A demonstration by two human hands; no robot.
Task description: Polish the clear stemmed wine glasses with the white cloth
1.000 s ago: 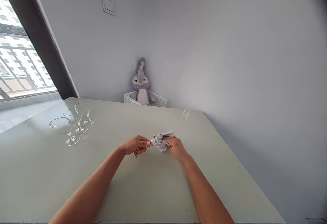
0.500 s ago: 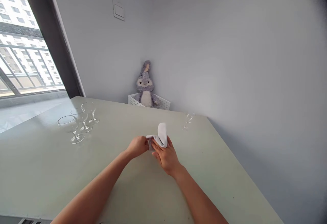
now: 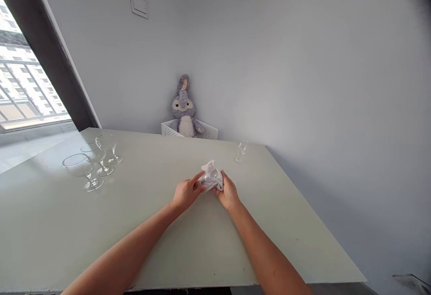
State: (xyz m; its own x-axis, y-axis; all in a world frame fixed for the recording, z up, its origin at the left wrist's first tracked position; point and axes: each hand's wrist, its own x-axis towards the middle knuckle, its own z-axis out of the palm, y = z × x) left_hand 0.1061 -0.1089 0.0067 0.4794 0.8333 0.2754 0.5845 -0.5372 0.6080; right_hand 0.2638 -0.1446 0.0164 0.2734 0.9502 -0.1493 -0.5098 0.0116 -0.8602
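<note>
Between my hands, over the middle of the pale table (image 3: 151,236), is a white cloth (image 3: 211,171) wrapped about a clear glass (image 3: 207,181), which shows only in part. My left hand (image 3: 187,192) has its thumb and fingers closed on the glass at its left side. The cloth lies in my right hand (image 3: 229,191), whose fingers curl round its right side; how they meet the glass beneath is hidden.
Three stemmed glasses stand upright at the left: a near one (image 3: 79,165), a middle one (image 3: 94,153) and a far one (image 3: 107,143). A small glass (image 3: 241,151) stands at the back right. Behind the table, a plush rabbit (image 3: 186,124) sits in a white basket (image 3: 210,132).
The cloth has gone from a folded, upright shape to one spread around the glass. My right hand has turned to its right side. The view has shifted slightly to the right.
</note>
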